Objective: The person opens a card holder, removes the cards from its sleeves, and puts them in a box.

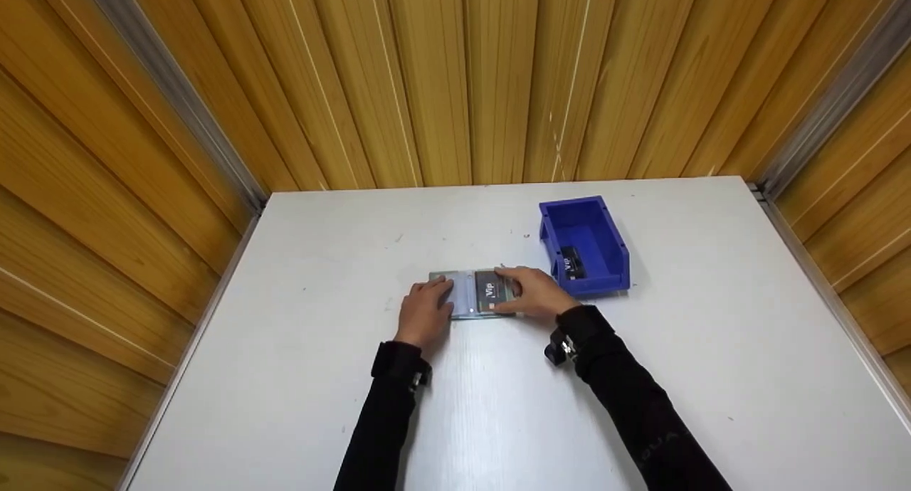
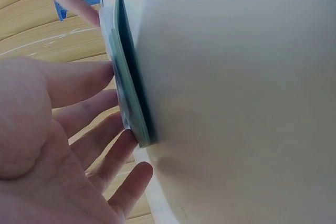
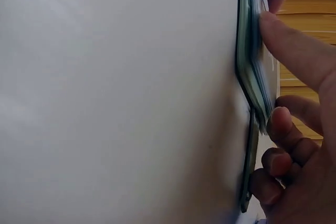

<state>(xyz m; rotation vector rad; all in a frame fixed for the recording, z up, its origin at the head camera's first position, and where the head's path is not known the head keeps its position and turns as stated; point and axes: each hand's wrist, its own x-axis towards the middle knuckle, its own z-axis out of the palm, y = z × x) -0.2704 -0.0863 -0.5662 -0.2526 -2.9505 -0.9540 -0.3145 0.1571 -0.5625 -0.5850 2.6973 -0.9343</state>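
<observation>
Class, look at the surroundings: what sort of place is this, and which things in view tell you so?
Probably a panelled work booth: wood-patterned panels rise on three sides of a white table, metal strips run up the corners, and a blue bin sits on the table.

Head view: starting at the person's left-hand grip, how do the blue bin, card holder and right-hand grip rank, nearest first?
1. Card holder: touching it, just right.
2. Right-hand grip: at the holder's right end.
3. Blue bin: farther right and back.
</observation>
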